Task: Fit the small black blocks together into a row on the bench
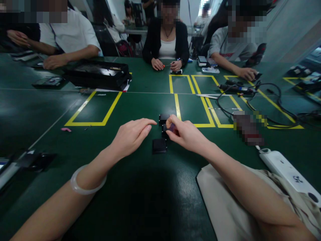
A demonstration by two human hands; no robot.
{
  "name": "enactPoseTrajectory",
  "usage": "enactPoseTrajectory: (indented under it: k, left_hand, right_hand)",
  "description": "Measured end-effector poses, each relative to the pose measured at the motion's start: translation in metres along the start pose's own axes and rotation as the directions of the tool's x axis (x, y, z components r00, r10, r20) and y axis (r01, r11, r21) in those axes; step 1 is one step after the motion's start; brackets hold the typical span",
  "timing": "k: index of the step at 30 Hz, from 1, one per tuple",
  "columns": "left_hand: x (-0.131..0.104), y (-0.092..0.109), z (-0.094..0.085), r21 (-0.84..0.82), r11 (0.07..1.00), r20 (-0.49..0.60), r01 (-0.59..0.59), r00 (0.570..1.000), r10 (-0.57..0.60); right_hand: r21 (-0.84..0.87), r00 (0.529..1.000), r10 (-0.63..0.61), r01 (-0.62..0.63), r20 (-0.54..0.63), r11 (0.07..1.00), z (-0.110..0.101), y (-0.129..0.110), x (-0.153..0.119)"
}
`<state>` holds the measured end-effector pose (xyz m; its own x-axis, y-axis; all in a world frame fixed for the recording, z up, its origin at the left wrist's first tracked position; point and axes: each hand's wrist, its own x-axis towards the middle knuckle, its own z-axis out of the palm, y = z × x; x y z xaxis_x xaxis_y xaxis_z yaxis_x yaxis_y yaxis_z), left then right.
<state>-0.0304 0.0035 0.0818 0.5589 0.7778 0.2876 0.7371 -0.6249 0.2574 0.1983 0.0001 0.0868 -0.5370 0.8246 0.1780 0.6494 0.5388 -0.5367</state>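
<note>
Three small black square blocks lie in a short column on the green table in front of me. The far block (164, 117) and the near block (159, 146) sit apart from my fingers, the near one on a dark flat base. My right hand (187, 133) curls its thumb and index finger around the right side of the middle block (164, 129), partly hiding it. My left hand (132, 135) hovers just left of the column, fingers stretched out and thumb below, holding nothing. A pale bangle circles my left wrist.
Yellow tape outlines (104, 124) mark the green table (140, 201). A black tray (100, 75) stands far left. Cables (276, 100), a white power strip (288, 170) and beige cloth (213, 197) lie on the right. Several people sit opposite, hands on the table.
</note>
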Motion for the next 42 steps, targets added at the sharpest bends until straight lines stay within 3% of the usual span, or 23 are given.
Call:
enactPoseTrajectory:
  k: [6, 10, 16, 20, 24, 30, 33, 35, 42]
  left_hand:
    - [-0.025, -0.007, 0.015, -0.048, 0.999, 0.214, 0.015, 0.977, -0.004]
    - [-0.037, -0.005, 0.029, -0.011, 1.000, 0.213, 0.007, 0.977, -0.005]
    - [-0.038, -0.003, 0.041, -0.038, 0.995, 0.225, -0.093, 0.969, 0.099]
    - [-0.028, -0.001, 0.041, -0.037, 0.976, 0.284, -0.217, 0.934, 0.218]
    - [-0.016, 0.002, 0.041, -0.002, 0.959, 0.359, -0.285, 0.895, 0.267]
    - [-0.011, 0.003, 0.046, 0.015, 0.972, 0.295, -0.232, 0.930, 0.218]
    - [-0.013, 0.007, 0.048, 0.030, 0.982, 0.259, -0.188, 0.950, 0.174]
    - [-0.015, 0.011, 0.048, 0.052, 0.987, 0.252, -0.155, 0.958, 0.137]
    - [-0.016, 0.027, 0.050, 0.139, 0.988, 0.217, -0.074, 0.975, 0.043]
  right_hand:
    - [-0.321, 0.999, 0.047, -0.039, 0.017, 0.946, -0.004, -0.003, -0.001]
    - [-0.436, 0.997, 0.043, -0.009, 0.068, 0.900, -0.002, -0.013, -0.001]
    - [-0.466, 0.995, 0.024, 0.026, 0.101, 0.884, -0.002, -0.021, -0.005]
    - [-0.462, 0.995, -0.009, 0.052, 0.096, 0.885, -0.002, -0.019, -0.006]
    - [-0.471, 0.993, -0.092, 0.118, 0.079, 0.874, -0.001, -0.020, -0.008]
    - [-0.431, 0.972, -0.217, 0.235, 0.093, 0.871, 0.001, -0.023, -0.015]
    - [-0.452, 0.978, -0.182, 0.210, 0.106, 0.867, -0.004, -0.023, -0.015]
    - [-0.496, 0.989, -0.080, 0.130, 0.121, 0.859, -0.010, -0.023, -0.012]
    - [-0.590, 0.985, 0.093, 0.012, 0.147, 0.807, -0.023, -0.033, -0.004]
